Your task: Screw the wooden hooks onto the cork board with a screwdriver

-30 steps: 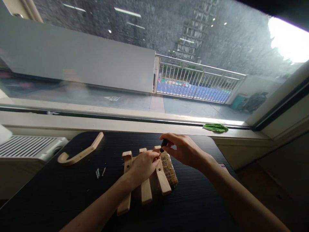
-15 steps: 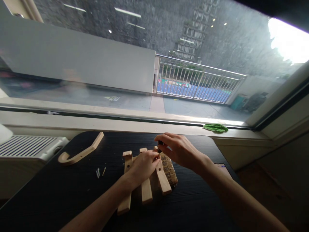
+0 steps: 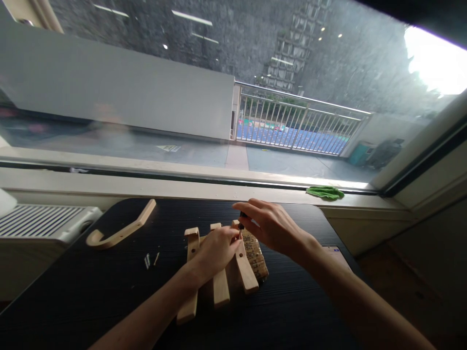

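Note:
With its fingers closed round the dark handle, my right hand [image 3: 272, 221] holds a screwdriver [image 3: 242, 219] upright, shaft down. My left hand [image 3: 221, 247] lies across the pale wooden pieces, its thumb and fingertips pinched at the screwdriver's tip. Whatever they grip there is hidden. Under the tip is the right curved wooden piece [image 3: 245, 272], which has a hole. A middle wooden piece [image 3: 221, 289] and a left hooked wooden piece [image 3: 188, 308] lie beside it, partly covered by my left hand and forearm. A brown, printed block-like thing [image 3: 258, 260] sits under the right piece.
On the black table [image 3: 284, 311], a separate hooked wooden piece [image 3: 122, 234] lies at the far left. Several small screws [image 3: 147, 261] are nearer the middle. A phone [image 3: 335, 253] rests by my right forearm. A green cloth [image 3: 325, 192] lies on the windowsill [image 3: 219, 192].

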Tool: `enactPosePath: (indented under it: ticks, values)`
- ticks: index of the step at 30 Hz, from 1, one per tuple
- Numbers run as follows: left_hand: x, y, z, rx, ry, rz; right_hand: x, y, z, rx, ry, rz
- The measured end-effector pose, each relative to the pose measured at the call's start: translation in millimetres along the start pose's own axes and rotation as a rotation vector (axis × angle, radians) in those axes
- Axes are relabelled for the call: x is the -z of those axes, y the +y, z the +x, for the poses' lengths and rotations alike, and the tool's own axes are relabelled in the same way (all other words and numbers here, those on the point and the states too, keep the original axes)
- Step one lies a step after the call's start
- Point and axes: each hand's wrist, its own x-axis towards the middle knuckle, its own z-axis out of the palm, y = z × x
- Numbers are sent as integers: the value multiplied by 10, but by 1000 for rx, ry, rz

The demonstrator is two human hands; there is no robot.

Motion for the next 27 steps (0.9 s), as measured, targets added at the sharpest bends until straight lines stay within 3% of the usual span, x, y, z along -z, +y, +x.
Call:
enactPosePath:
  ticks: [12,27]
  values:
    - [14,27,7,14,-4,23,-39,-79,-27,24,-44,3]
    - [-17,16,5,-5,8,-3,-101,23,-29,-82,46,39]
